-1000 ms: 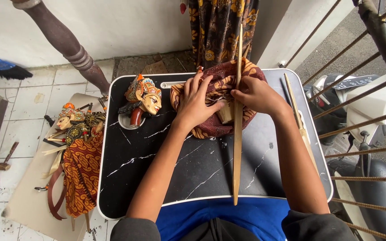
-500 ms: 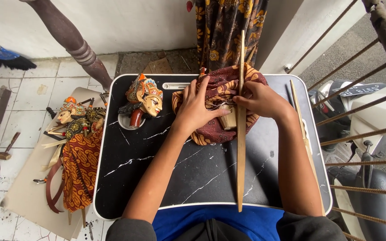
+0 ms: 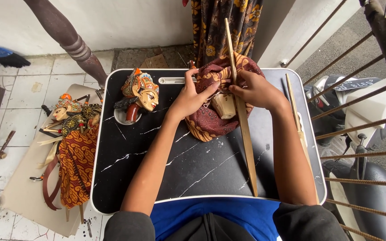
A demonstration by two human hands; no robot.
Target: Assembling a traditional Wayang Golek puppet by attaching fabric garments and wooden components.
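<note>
A finished puppet [image 3: 74,156] in a batik skirt is seen lying on a board at the far left, and a painted puppet head [image 3: 141,91] is stood on the black marbled surface [image 3: 193,169]. At its middle, the maroon batik cloth [image 3: 211,120] has been drawn tighter than half a second ago: the left hand [image 3: 190,98] is closed on its folds, while the right hand [image 3: 255,91] is pinched on cloth against the long wooden rod [image 3: 242,120], beside the pale wooden body [image 3: 224,105]. A spare stick [image 3: 296,111] lies at the right.

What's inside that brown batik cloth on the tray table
A pale wooden body piece and a long wooden rod poke out of the batik cloth; whatever lies deeper in its folds is covered.
</note>
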